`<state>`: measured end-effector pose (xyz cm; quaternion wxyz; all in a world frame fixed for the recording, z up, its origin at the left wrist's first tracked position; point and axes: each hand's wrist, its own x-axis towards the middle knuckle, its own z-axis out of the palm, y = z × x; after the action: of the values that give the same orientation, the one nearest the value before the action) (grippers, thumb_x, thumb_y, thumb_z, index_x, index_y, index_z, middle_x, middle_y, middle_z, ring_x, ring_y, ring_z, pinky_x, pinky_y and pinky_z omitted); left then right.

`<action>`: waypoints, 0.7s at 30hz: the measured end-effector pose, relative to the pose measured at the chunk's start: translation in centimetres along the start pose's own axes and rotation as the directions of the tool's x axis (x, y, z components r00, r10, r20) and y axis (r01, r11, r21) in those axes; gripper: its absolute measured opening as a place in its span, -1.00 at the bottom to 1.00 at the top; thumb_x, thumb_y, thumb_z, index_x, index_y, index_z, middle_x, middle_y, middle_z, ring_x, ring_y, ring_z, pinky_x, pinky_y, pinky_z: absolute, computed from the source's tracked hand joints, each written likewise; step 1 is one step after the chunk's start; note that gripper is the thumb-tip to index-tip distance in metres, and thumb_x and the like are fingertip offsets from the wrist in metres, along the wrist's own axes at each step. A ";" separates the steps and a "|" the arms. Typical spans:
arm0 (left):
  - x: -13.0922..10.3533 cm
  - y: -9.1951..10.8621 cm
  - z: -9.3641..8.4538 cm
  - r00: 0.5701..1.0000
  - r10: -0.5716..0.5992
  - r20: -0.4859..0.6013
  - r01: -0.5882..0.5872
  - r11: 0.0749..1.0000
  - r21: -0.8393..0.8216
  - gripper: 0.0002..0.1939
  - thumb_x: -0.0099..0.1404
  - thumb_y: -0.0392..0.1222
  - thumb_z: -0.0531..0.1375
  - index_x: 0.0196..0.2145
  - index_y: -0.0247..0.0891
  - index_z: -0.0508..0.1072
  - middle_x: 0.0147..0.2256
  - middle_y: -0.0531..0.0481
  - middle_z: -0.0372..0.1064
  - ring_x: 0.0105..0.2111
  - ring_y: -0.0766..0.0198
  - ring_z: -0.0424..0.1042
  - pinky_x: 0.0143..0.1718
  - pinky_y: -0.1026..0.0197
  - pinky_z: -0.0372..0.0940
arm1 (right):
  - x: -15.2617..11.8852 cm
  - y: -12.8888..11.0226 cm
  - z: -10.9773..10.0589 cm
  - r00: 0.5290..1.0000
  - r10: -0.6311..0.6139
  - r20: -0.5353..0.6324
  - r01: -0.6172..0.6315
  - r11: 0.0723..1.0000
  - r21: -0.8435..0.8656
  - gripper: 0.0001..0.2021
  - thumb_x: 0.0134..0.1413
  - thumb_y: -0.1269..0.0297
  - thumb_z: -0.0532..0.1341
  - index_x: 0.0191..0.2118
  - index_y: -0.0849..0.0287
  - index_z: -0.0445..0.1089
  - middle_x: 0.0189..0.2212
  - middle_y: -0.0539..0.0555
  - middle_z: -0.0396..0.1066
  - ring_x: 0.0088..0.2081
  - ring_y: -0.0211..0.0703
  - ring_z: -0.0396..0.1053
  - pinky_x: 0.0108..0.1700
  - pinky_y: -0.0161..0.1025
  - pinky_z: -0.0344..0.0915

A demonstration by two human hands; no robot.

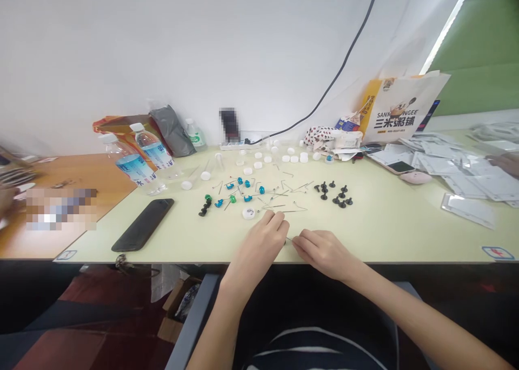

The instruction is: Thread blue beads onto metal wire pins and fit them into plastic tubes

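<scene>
Near the table's front edge, my left hand (261, 239) and my right hand (324, 252) are close together with fingers pinched. A thin metal wire (288, 239) shows in the gap, its right end in my right fingertips. A small dark bit sits beside my left fingertips, but my fingers hide what that hand grips. Beyond my hands lie several bent metal wires (279, 206), a round white cap (248, 213) and small blue plastic parts (247, 199). Green parts (232, 199) and black parts (204, 210) lie to the left. Black disc-headed pegs (343, 203) stand to the right.
A black phone (142, 225) and water bottles (140, 171) are at left. White caps (258, 165) and clear tubes line the back, near a power strip (235, 146). White plates (458, 164) and a paper bag (401, 110) occupy the right. Other people's hands show at both sides.
</scene>
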<state>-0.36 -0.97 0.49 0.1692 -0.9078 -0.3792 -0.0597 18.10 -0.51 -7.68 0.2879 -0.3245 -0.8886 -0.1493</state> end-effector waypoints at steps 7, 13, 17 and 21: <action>-0.5 0.2 -0.3 0.994 -0.062 -0.087 0.049 0.987 -0.150 -0.73 0.22 -0.50 -0.03 -0.16 -0.28 0.27 -0.16 -0.12 0.24 -0.17 0.19 0.27 -0.23 0.15 0.26 | -0.1 0.1 0.0 1.000 0.007 0.000 -0.007 1.000 -0.019 -0.89 0.15 0.47 0.04 -0.35 0.23 0.28 -0.54 -0.02 0.18 -0.56 -0.32 0.10 -0.52 -0.30 0.01; -2.2 0.4 0.2 0.908 -0.251 -0.337 0.179 0.957 -0.229 -0.67 0.28 -0.36 0.02 0.01 -0.25 0.20 -0.02 -0.24 0.20 -0.12 0.15 0.31 -0.17 0.11 0.27 | 0.1 0.1 -0.4 0.997 0.060 -0.053 -0.059 0.998 0.024 -0.86 0.18 0.41 0.03 -0.35 0.23 0.29 -0.56 -0.02 0.20 -0.56 -0.34 0.13 -0.51 -0.32 0.05; -3.4 1.5 2.0 0.753 -0.360 -0.551 0.207 0.924 -0.321 -0.94 0.23 -0.31 0.13 -0.30 -0.29 0.31 -0.40 -0.06 0.34 -0.40 0.30 0.35 -0.33 0.26 0.25 | 0.2 0.2 -0.5 0.986 0.145 -0.085 -0.134 0.984 0.116 -0.86 0.19 0.41 0.01 -0.31 0.23 0.30 -0.50 0.02 0.28 -0.51 -0.32 0.23 -0.48 -0.34 0.13; -3.6 3.1 4.0 0.737 -0.456 -0.499 0.304 0.883 -0.358 -0.88 0.22 -0.23 0.15 -0.46 -0.28 0.32 -0.58 0.05 0.30 -0.58 0.39 0.27 -0.51 0.31 0.14 | 0.5 0.4 -0.8 0.958 0.270 -0.091 -0.243 0.941 0.234 -0.85 0.21 0.41 0.00 -0.25 0.22 0.30 -0.43 0.07 0.33 -0.44 -0.29 0.30 -0.42 -0.34 0.21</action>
<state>-0.79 -4.04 -4.95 0.1418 -0.7636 -0.4788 -0.4093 18.41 -0.32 -6.69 0.3930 -0.3939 -0.8303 -0.0304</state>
